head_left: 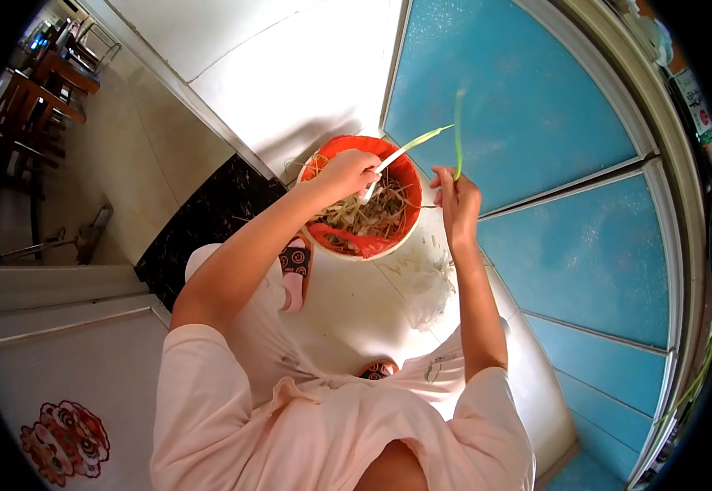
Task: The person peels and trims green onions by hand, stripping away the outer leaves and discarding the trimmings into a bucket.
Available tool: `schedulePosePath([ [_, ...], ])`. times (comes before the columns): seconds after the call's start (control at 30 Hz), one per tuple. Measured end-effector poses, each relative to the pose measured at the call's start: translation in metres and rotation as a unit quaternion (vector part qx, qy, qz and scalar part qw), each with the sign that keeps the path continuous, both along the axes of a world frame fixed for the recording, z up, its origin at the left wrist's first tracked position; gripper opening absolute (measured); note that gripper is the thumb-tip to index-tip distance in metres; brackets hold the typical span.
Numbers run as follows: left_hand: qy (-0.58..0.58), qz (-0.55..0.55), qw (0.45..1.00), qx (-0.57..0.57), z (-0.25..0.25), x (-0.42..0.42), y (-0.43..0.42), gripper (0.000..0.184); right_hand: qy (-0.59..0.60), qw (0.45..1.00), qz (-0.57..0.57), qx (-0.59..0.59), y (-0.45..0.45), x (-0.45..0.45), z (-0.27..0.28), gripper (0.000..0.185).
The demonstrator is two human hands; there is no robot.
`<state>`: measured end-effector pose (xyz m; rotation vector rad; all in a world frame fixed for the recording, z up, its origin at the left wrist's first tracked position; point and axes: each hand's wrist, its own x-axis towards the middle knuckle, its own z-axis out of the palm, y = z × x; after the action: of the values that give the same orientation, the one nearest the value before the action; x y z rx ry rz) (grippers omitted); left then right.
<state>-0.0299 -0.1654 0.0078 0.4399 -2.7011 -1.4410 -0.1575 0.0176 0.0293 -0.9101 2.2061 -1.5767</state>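
Observation:
My left hand [349, 173] is closed around a scallion [407, 148], its white end low and its pale green tip pointing up to the right. This hand is above a round bin lined with a red bag [406, 176]. Dry, stringy plant scraps [372, 214] fill much of the bin. To the right of the rim, my right hand [459, 203] pinches a thin green scallion leaf [459, 135] that stands upright and is blurred near its top. A gap separates the leaf from the scallion.
Blue cabinet doors [519, 90] rise close on the right, with a counter edge beyond. A clear plastic bag [429, 299] lies on the floor by the bin. My slippered foot [294, 266] is near the bin. Wooden chairs [32, 110] stand at the far left.

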Motion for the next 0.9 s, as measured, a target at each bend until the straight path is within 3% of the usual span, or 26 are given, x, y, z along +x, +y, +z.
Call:
schedulePosePath([
  [0.07,-0.05,-0.021,0.999,0.005,0.0,0.003,0.001,0.011,0.248,0.966,0.059,0.04,0.004,0.0,0.01,0.015],
  [0.13,-0.109,-0.039,0.993,0.005,0.006,0.002,0.006,0.012,0.479,0.867,0.134,0.032,-0.003,0.0,0.033,0.015],
  [0.17,-0.069,-0.081,0.994,0.003,0.006,0.002,0.006,0.013,0.491,0.85,0.184,0.049,-0.008,-0.003,0.034,0.024],
  [0.27,0.007,-0.089,0.995,0.054,0.018,0.001,0.018,0.014,0.511,0.796,0.319,0.049,-0.023,-0.019,0.016,0.022],
  [0.3,-0.019,-0.112,0.991,0.067,0.021,0.001,0.016,0.014,0.411,0.817,0.39,0.107,-0.025,-0.022,0.017,0.015],
  [0.4,0.037,-0.197,0.978,-0.052,0.029,0.004,0.013,0.012,0.278,0.843,0.441,0.134,-0.018,-0.026,0.021,0.013],
  [0.53,-0.085,-0.212,0.96,0.16,0.047,0.011,0.015,0.019,0.195,0.844,0.495,0.071,-0.009,-0.03,0.037,0.018],
  [0.57,-0.091,-0.212,0.962,0.143,0.052,0.013,0.019,0.021,0.149,0.852,0.5,0.053,-0.008,-0.027,0.041,0.022],
  [0.67,-0.079,-0.223,0.937,0.255,0.054,0.018,0.024,0.018,0.131,0.827,0.537,0.096,-0.007,-0.03,0.044,0.022],
  [0.7,-0.049,-0.222,0.949,0.22,0.057,0.018,0.024,0.018,0.134,0.815,0.556,0.099,-0.008,-0.032,0.047,0.023],
  [0.83,-0.011,-0.139,0.958,0.25,0.056,0.015,0.015,0.014,0.119,0.852,0.503,0.088,-0.009,-0.035,0.046,0.018],
  [0.9,-0.005,-0.095,0.976,0.195,0.054,0.014,0.015,0.013,0.116,0.867,0.477,0.086,-0.012,-0.036,0.038,0.016],
])
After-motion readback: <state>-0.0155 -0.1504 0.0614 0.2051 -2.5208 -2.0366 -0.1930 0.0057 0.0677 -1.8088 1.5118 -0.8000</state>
